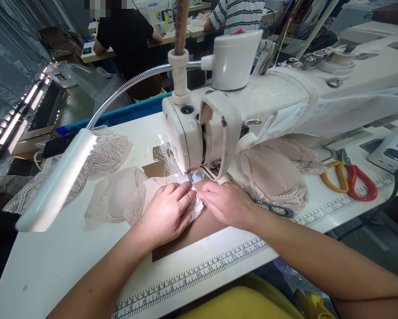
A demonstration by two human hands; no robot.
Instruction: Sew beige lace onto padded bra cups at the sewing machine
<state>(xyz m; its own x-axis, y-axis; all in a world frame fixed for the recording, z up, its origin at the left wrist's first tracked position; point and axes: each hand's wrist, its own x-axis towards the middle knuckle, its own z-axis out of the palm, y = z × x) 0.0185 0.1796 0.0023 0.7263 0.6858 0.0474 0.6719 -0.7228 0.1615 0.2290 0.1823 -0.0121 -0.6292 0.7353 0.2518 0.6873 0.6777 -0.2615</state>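
Note:
Pale lace fabric [137,195] runs from the left up to the needle area of a white sewing machine [202,128]. My left hand [169,210] lies over this fabric just in front of the needle, its fingers together and pressing it down. Close beside it, my right hand [224,201] pinches the fabric's edge between thumb and forefinger. The two hands' fingertips nearly meet below the presser foot. Under them is a brown board [192,237] on the white table. The left palm hides part of the fabric.
More lace pieces [107,153] lie at the left, and beige cups [272,173] at the right. Scissors [360,182] with red and yellow handles rest further right. A white lamp [57,181] hangs over the left side. Two people [124,40] sit beyond the machine.

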